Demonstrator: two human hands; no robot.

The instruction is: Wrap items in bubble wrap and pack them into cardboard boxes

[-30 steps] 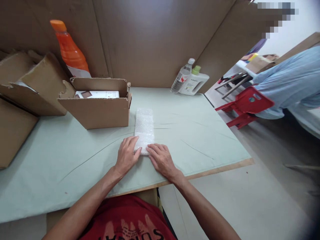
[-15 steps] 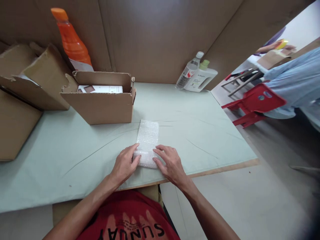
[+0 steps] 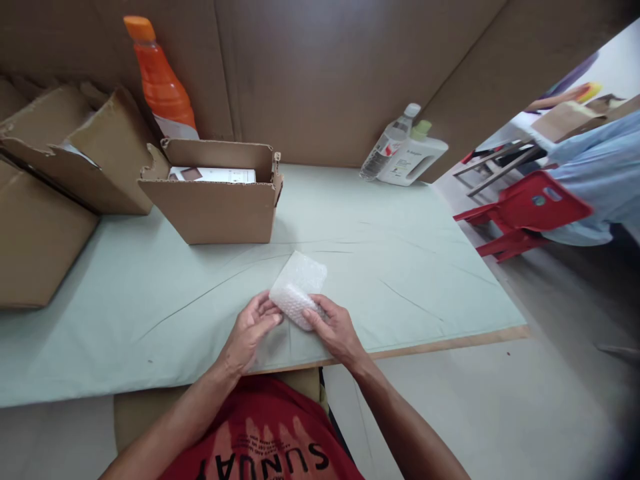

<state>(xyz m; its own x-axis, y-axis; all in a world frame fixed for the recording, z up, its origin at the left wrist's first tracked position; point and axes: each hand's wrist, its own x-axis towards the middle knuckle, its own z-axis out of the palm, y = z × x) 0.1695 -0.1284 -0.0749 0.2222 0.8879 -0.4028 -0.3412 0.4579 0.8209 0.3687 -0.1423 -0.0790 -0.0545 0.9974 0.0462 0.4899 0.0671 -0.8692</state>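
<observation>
A piece of clear bubble wrap (image 3: 303, 270) lies in front of me, its near end folded into a thick roll and its far end flat. My right hand (image 3: 333, 327) grips the right end of the roll between thumb and fingers. Beside the left end is my left hand (image 3: 254, 328), palm turned inward, fingers slightly curled and thumb apart from them. Its fingertips are close to the wrap's left corner; whether they touch it I cannot tell. What the roll may contain is hidden.
An open cardboard box (image 3: 220, 212) with white boxes inside stands behind left, near more cartons (image 3: 45, 247) and an orange bottle (image 3: 163, 87). A water bottle (image 3: 387, 148) and white jug (image 3: 415, 160) stand back right. Beyond the table (image 3: 380, 227) are a red chair (image 3: 540, 207) and other people.
The bubble wrap has turned clockwise, its near roll now tilted and lifted at the left. My right hand has closed on the roll; my left hand has come off its left end.
</observation>
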